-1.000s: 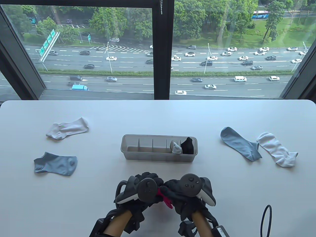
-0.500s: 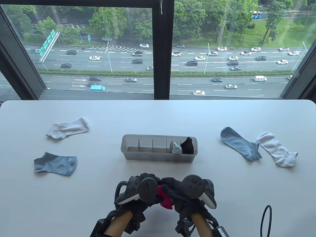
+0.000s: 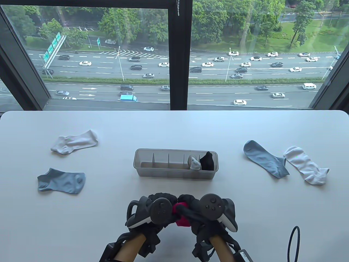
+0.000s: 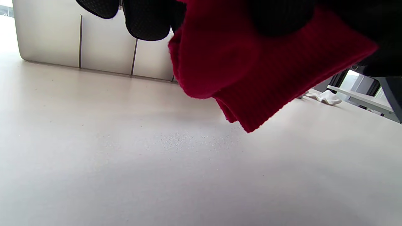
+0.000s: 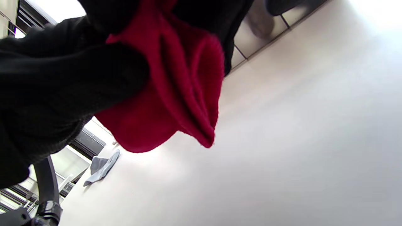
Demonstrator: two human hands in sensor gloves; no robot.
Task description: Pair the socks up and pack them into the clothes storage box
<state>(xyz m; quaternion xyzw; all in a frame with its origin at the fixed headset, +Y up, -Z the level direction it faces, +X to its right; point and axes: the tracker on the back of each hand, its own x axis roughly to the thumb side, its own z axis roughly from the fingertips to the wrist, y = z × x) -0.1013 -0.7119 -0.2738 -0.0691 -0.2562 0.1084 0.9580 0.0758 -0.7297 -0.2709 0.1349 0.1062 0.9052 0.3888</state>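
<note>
The translucent grey plastic storage box with thin dividers (image 3: 174, 174) sits mid-table with two bundles already packed at its right end: a rolled black sock pair (image 3: 207, 161) in the last compartment and a rolled grey-and-white sock pair (image 3: 194, 163) in the one beside it. The three compartments to the left look empty.

The step in hand seems to be the third pair. Near the front edge of the table, the left hand (image 3: 156, 210) and the right hand (image 3: 208, 213) meet over a bundle of red ribbed-knit socks (image 3: 180, 215), both with fingers curled round the fabric (the wrist views show it lifted clear of the white tabletop (image 3: 174, 128), layers doubled over, not yet a tight roll).

Four loose socks are left to pair: a white ankle sock (image 3: 74, 142) and a flat blue-grey ankle sock (image 3: 62, 181) on the left, a second blue-grey sock (image 3: 265, 158) just beside a second white sock (image 3: 306, 165) on the right.

No brand, label or writing can be read on the socks, box or gloves; the green road signs outside the window are too small to read.
</note>
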